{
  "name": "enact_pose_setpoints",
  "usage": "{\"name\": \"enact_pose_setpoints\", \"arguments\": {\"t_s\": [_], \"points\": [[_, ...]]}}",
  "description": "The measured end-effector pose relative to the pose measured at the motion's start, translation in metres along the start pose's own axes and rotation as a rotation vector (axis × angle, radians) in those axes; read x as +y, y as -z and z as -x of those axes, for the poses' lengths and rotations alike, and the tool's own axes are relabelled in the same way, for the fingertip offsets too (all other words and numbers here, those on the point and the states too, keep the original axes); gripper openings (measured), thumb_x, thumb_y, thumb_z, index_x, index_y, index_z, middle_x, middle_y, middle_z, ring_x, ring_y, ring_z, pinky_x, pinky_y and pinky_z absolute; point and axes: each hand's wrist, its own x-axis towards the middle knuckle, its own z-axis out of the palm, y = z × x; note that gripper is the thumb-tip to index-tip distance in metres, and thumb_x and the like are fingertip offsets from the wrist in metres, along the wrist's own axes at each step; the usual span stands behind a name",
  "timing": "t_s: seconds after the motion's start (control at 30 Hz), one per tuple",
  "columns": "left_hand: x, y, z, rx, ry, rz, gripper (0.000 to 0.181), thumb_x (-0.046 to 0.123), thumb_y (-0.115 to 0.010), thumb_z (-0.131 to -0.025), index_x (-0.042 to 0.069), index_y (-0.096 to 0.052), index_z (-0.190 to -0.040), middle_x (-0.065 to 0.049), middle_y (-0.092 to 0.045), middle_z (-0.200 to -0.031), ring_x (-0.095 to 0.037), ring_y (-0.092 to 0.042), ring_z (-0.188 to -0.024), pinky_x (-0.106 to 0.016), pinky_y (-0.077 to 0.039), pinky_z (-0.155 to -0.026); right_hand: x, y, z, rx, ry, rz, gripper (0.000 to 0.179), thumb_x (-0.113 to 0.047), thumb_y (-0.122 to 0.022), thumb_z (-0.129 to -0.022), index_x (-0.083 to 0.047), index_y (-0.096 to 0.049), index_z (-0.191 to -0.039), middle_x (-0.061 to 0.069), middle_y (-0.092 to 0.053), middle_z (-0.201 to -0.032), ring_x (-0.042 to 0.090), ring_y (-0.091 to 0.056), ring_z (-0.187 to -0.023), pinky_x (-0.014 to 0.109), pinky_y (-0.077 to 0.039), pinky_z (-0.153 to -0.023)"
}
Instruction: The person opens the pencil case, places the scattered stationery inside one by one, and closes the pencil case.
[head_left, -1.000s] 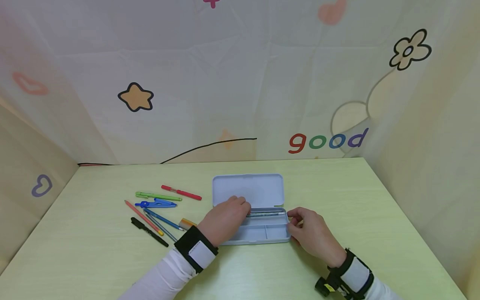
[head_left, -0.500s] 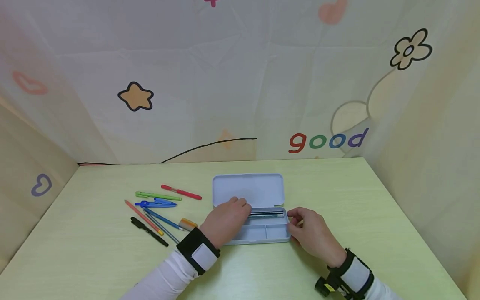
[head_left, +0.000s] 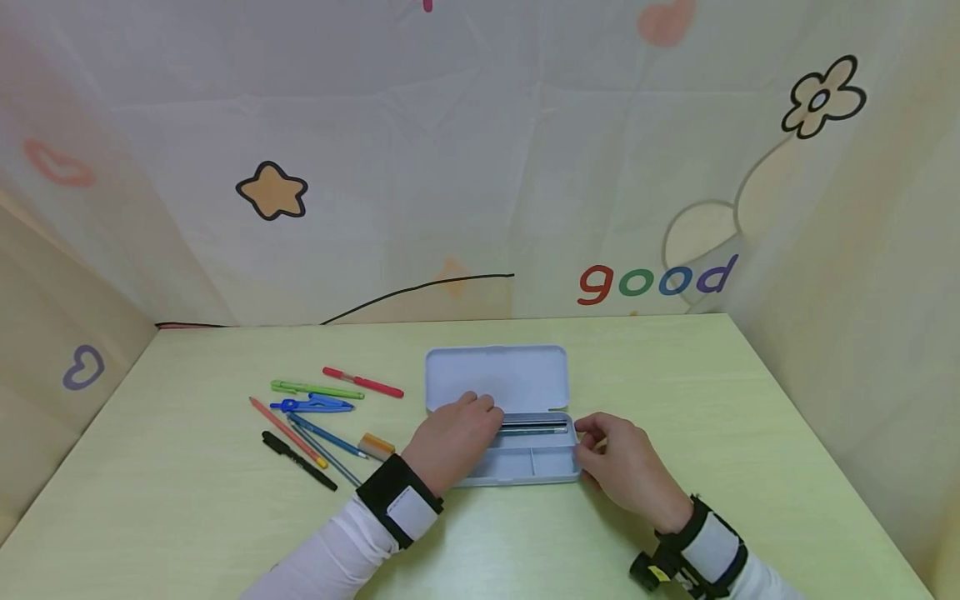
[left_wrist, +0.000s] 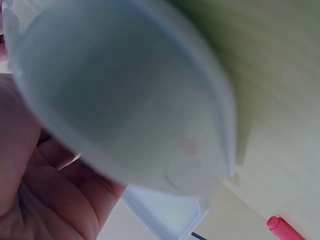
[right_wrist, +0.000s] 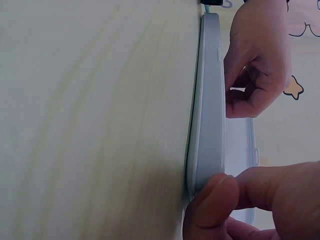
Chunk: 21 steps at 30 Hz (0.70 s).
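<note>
A pale blue pencil case lies with its lid laid back on the table, and slim dark pencils rest in its rear compartment. My left hand reaches over the case's left half, fingers curled down at the near ends of these pencils; its fingertips are hidden from above. In the right wrist view the left hand dips behind the case wall, thumb and fingers bent together. My right hand pinches the case's right end between thumb and fingers. The left wrist view shows the case's end close up.
Left of the case lie a red pen, a green pen, a blue compass, a salmon pencil, blue pencils, a black marker and an orange-and-grey eraser. A printed curtain hangs behind.
A dark pencil shows more plainly in the rear compartment beside the left fingers. The left hand has shifted very slightly right; the right hand keeps its place on the case.
</note>
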Motion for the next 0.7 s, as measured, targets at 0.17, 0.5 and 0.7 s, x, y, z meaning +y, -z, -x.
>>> {"name": "enact_pose_setpoints", "arguments": {"t_s": [0.17, 0.5, 0.7], "points": [[0.0007, 0.0, -0.0001, 0.001, 0.005, -0.003, 0.019, 0.01, -0.082, -0.095, 0.01, -0.078, -0.114, -0.003, -0.073, -0.101, -0.017, -0.062, -0.086, -0.024, -0.058, -0.081, 0.0002, 0.0001, -0.0002, -0.001, 0.002, 0.003, 0.028, -0.001, -0.066, -0.098, 0.006, -0.066, -0.125, 0.008, -0.061, -0.091, 0.017, -0.058, -0.066, 0.027, -0.051, -0.054], [0.0012, -0.0019, -0.0016, 0.002, 0.016, -0.009, 0.022, 0.011, -0.084, -0.093, 0.011, -0.079, -0.115, -0.003, -0.073, -0.101, -0.017, -0.062, -0.084, -0.024, -0.059, -0.08, 0.0, 0.0003, -0.0002, 0.0, 0.002, -0.003, 0.027, 0.0, -0.065, -0.098, 0.006, -0.066, -0.125, 0.008, -0.061, -0.091, 0.018, -0.059, -0.067, 0.027, -0.052, -0.055], [0.001, -0.0022, -0.0014, 0.007, 0.018, -0.013, 0.023, 0.012, -0.084, -0.093, 0.011, -0.079, -0.115, -0.004, -0.073, -0.101, -0.018, -0.063, -0.085, -0.024, -0.059, -0.08, 0.0003, 0.0006, -0.0003, -0.002, -0.002, -0.006, 0.028, -0.001, -0.066, -0.098, 0.006, -0.066, -0.125, 0.008, -0.061, -0.091, 0.018, -0.059, -0.067, 0.027, -0.052, -0.055]]}}
